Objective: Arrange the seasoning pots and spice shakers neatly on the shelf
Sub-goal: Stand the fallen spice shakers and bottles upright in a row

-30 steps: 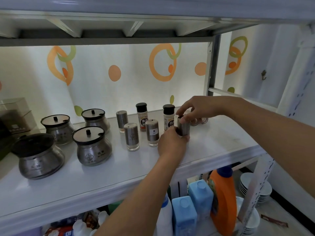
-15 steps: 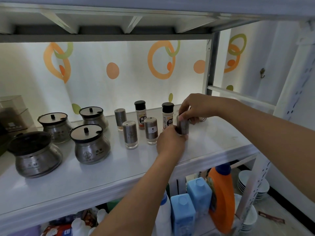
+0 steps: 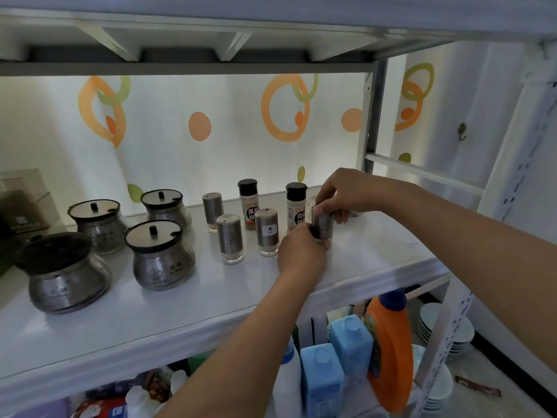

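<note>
- Both hands are on one steel shaker (image 3: 323, 226), at 3 o'clock of the salt shaker (image 3: 267, 232). The left hand (image 3: 301, 251) curls round its lower body and the right hand (image 3: 346, 191) pinches its top. Base hidden; seated or lifted, cannot tell.
- Looks mostly done: four seasoning pots (image 3: 162, 257) grouped at 9 o'clock, with shakers and two black-capped pepper bottles (image 3: 248, 203) in two rough rows mid-shelf.
- Left: likely line up this shaker.
- Glossy white shelf (image 3: 211, 297), with a wall (image 3: 235, 152) of orange rings behind.
- Lower tier, 5 o'clock: orange detergent bottle (image 3: 391, 351), blue cartons (image 3: 322, 378), stacked plates (image 3: 446, 333).
</note>
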